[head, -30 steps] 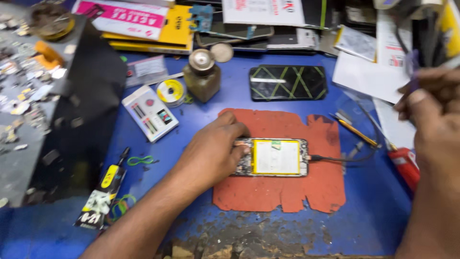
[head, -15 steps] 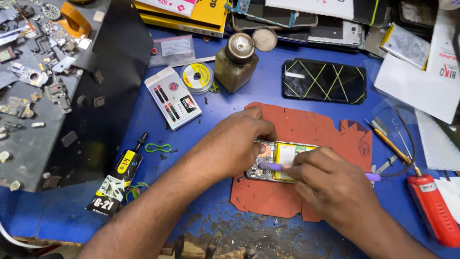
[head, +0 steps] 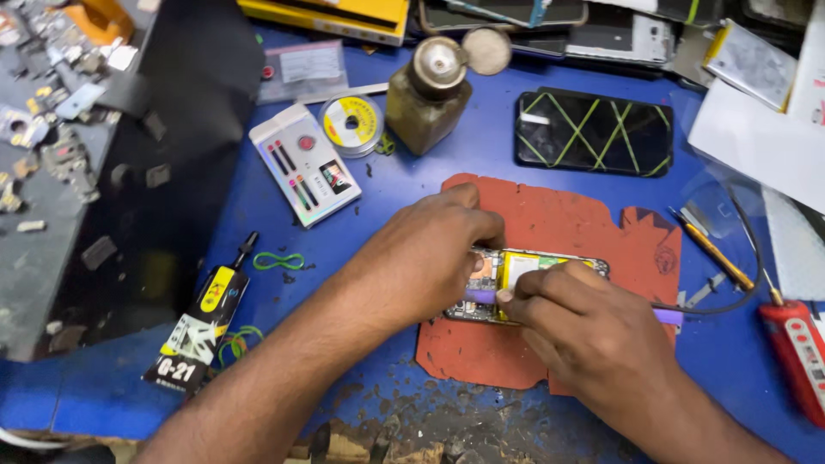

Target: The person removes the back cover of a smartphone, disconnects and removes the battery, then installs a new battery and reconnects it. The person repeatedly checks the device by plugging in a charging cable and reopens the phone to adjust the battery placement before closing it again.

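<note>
Two hands (head: 430, 258) (head: 593, 335), opened phone (head: 516, 275), purple tool (head: 666, 317), red mat (head: 593, 223)

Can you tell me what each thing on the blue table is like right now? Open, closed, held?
opened phone: back off, lying on red mat
purple tool: held by right hand
left hand: pressing the phone
brown bottle: upright, capped
black phone: flat, taped
glue tube: lying, capped

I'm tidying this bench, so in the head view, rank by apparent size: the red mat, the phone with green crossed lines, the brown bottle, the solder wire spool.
1. Red mat, partly covered by hands.
2. Phone with green crossed lines.
3. Brown bottle.
4. Solder wire spool.
</note>
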